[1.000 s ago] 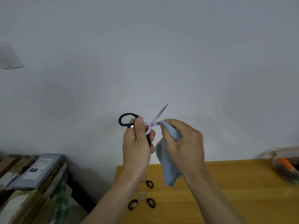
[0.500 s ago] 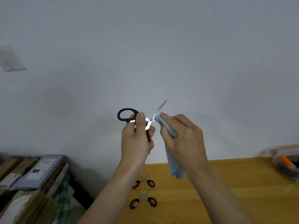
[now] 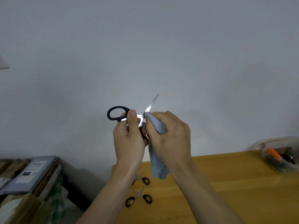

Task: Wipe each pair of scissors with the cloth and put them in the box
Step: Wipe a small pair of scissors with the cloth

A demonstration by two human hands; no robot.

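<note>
**Blades spread so the cloth can reach the pivot**

We hold the black-handled scissors (image 3: 129, 116) up in front of the wall, well above the wooden table (image 3: 226, 183), because wiping in the air leaves both sides of the blades free. Our left hand (image 3: 129, 143) has its fingers curled round the lower handle and its thumb pressed upright against the shank, just beside the pivot — a steady clamp that keeps the tool from twisting while the other hand rubs. The upper handle loop sticks out to the left, unheld, and one blade points up and to the right, so the scissors stand open; we judge that is deliberate, to expose the inner faces.

Our right hand (image 3: 168, 136) pinches the blue-grey cloth (image 3: 157, 159) with curled fingers, bunching a fold of it against the metal right at the pivot, where the second blade is hidden under the fabric. The rest of the cloth hangs loose below the hand, its tail dangling just above the table edge.

Two more pairs of small scissors (image 3: 140, 196) lie open on the table near its left end, one behind the other, waiting their turn. The clear box (image 3: 279, 156) sits far off at the right edge, already holding some tools, one with an orange handle — well apart, so the finished pair will need a long reach across. We judge the wiping of this pair is mid-way, not done.
</note>
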